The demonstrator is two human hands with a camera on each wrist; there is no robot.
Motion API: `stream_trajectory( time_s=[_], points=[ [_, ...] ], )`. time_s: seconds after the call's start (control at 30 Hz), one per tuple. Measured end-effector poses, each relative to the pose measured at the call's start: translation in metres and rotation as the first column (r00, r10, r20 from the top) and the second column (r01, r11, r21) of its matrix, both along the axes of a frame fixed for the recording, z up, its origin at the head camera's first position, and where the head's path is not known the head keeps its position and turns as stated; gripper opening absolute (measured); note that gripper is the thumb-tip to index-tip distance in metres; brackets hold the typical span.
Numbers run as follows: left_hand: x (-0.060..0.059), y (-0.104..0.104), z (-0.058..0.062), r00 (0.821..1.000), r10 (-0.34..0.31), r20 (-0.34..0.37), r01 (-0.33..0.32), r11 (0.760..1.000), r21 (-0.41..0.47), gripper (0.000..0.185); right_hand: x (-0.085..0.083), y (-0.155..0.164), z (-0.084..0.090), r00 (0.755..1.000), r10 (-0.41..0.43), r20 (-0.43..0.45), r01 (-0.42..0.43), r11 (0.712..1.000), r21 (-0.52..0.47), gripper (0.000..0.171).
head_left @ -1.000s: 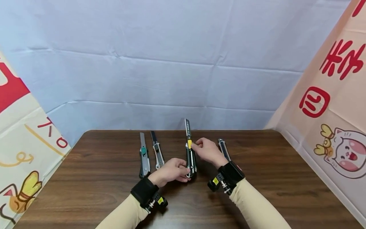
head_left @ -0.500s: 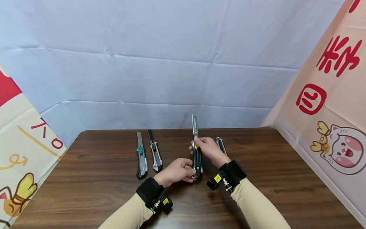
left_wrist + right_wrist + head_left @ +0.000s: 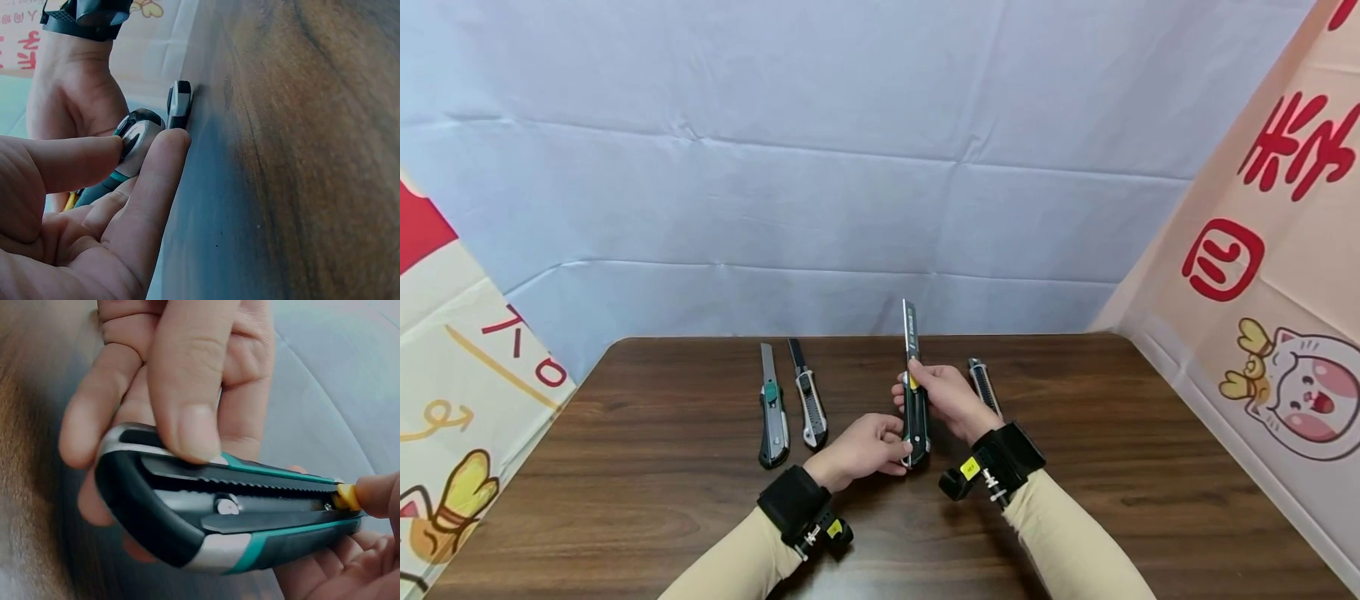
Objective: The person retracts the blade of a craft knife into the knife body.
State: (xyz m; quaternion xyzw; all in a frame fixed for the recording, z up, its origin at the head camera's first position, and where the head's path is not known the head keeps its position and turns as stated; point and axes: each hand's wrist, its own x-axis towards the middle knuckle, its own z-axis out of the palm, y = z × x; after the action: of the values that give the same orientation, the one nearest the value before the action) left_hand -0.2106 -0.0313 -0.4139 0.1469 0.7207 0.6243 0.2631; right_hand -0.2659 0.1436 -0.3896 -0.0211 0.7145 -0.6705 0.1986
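Both hands hold one black, green and grey utility knife (image 3: 916,421) above the middle of the table. Its long blade (image 3: 912,323) sticks out, pointing away. My left hand (image 3: 867,448) pinches the butt end between thumb and fingers; the left wrist view shows the knife's rounded end (image 3: 139,142) there. Farther up the handle, my right hand (image 3: 953,398) grips the knife, its thumb on the yellow slider (image 3: 347,496). In the right wrist view, the handle's toothed slot and a round screw face the camera.
On the wooden table (image 3: 640,500), a grey utility knife with a green slider (image 3: 775,425) and a silver-grey one with a dark blade (image 3: 811,408) lie to the left. Another utility knife (image 3: 985,387) lies right, partly behind my right hand. Cloth (image 3: 820,208) hangs behind.
The knife has shifted slightly right and its face has turned. My right hand, earlier beside the slider, has closed round the handle with its thumb on the slider. Little changes in the last half second.
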Motion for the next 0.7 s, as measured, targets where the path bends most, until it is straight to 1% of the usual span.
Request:
stream_trajectory(
  time_s=[0.17, 0.3, 0.43, 0.7],
  points=[
    [-0.0001, -0.0004, 0.0001, 1.000, 0.003, 0.001, -0.003, 1.000, -0.010, 0.034, 0.0006, -0.0008, -0.0023, 0.999, 0.000, -0.037, 0.000, 1.000, 0.004, 0.054],
    [0.0007, -0.0012, 0.0005, 1.000, 0.008, 0.009, -0.008, 1.000, -0.019, 0.033, 0.0012, -0.0021, -0.0042, 0.999, -0.008, -0.049, 0.008, 1.000, -0.007, 0.051],
    [0.0004, -0.0013, 0.0007, 1.000, 0.009, 0.012, -0.009, 1.000, -0.016, 0.031, 0.0017, -0.0041, -0.0047, 0.998, -0.014, -0.055, 0.013, 1.000, -0.019, 0.050],
    [0.0001, -0.0016, -0.0003, 1.000, 0.006, 0.012, -0.006, 1.000, -0.010, 0.030, 0.0020, -0.0054, -0.0035, 0.998, -0.016, -0.059, 0.016, 1.000, -0.004, 0.046]
  ],
)
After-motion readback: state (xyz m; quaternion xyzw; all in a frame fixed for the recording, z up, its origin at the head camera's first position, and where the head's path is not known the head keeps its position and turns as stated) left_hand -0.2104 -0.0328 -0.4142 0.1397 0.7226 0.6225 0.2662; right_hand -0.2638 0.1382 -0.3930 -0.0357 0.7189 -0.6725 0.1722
